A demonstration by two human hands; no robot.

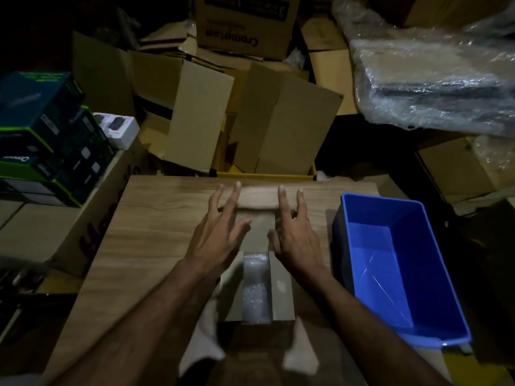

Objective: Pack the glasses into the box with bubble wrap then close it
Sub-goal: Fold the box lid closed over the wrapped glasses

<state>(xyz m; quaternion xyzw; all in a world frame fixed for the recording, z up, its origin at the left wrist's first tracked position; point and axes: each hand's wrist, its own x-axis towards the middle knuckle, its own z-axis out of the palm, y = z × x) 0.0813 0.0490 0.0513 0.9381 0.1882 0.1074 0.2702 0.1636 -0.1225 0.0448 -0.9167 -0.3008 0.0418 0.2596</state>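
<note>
Narrow brown cardboard box (257, 288) sits mid wooden table (156, 232), long axis running away from the person. Left hand (216, 238) and right hand (295, 240), fingers spread, gripping nothing, over its far flap (257, 203). Clear bubble wrap (257, 288) visible inside, nearer than both hands. Blue plastic bin (401, 263) just right.

A small brown cardboard box (259, 316) sits at the near middle of the wood-grain desk (156, 235), with clear bubble wrap (257, 288) inside it. Both hands, left (214, 240) and right (295, 243), lie over its far end. A blue rectangular plastic bin (401, 268) stands just right of it. Large cardboard cartons (250, 118) pile up beyond the desk's far edge.
</note>
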